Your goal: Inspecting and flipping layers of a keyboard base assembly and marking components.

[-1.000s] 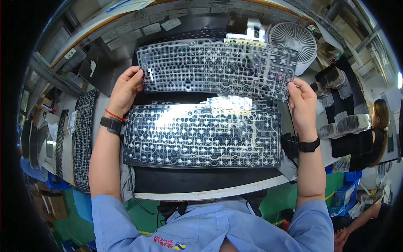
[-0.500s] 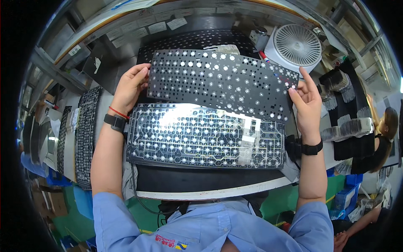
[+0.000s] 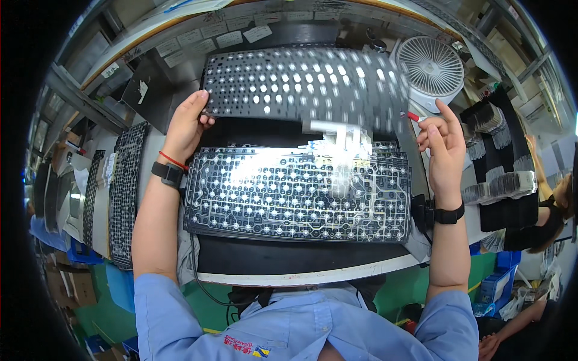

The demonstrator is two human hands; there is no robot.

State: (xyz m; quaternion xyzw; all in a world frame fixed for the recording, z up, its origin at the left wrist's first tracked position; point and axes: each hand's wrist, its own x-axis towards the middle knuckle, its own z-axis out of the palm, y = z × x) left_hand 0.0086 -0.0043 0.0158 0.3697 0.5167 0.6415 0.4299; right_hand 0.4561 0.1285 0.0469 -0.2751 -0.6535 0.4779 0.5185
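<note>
My left hand [image 3: 191,115] pinches the left edge of a black keyboard-shaped sheet [image 3: 265,96] with rows of holes and white dots. The sheet is raised at the far side, and its right part is smeared by motion. My right hand [image 3: 444,141] is off the sheet's right end, empty, with the index finger stretched up and the other fingers loosely bent. Nearer to me lies a stack of keyboard membrane sheets [image 3: 289,198] with pale printed traces and shiny dots; light glares off its upper left. A translucent strip [image 3: 343,141] shows at its far edge.
A white round fan [image 3: 428,69] stands at the back right, with a red marker [image 3: 413,116] nearby. Bundles of thin parts [image 3: 500,185] lie at right; more dotted sheets [image 3: 126,192] rest at left. A cable [image 3: 195,265] hangs over the front edge. A co-worker's arm [image 3: 524,319] shows lower right.
The black sheet has moved away from me and left, off the membrane stack, its right end swinging up. My right hand has let go of it; my left hand still grips.
</note>
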